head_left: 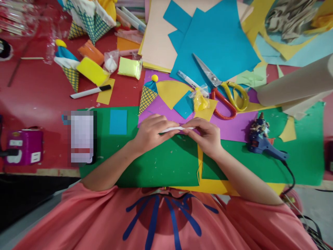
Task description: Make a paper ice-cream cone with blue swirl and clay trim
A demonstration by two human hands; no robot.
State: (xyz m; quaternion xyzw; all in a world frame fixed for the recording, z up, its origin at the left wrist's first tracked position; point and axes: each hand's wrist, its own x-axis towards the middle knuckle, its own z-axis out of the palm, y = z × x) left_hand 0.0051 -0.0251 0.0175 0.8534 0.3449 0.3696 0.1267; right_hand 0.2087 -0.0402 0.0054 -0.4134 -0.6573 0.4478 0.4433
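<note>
A thin white roll of what looks like soft clay [173,128] is stretched level between my two hands, above the green sheet [158,163]. The fingers and thumb of my left hand [153,131] pinch its left part. Near its other end, my right hand [204,133] pinches it the same way, the fingertips of both hands almost meeting. Just beyond my left hand lies a small paper ice-cream cone [148,99] with a yellow grid, a blue top and a yellow ball. A bag of yellow clay [201,101] rests beyond my right hand.
Scissors [215,81] lie open on blue sheets [213,41]. A glue gun [266,142] with a cord is at the right, below a big paper roll [296,81]. At the left are a blurred-out phone [82,137], a marker [90,91] and clay packs [93,71].
</note>
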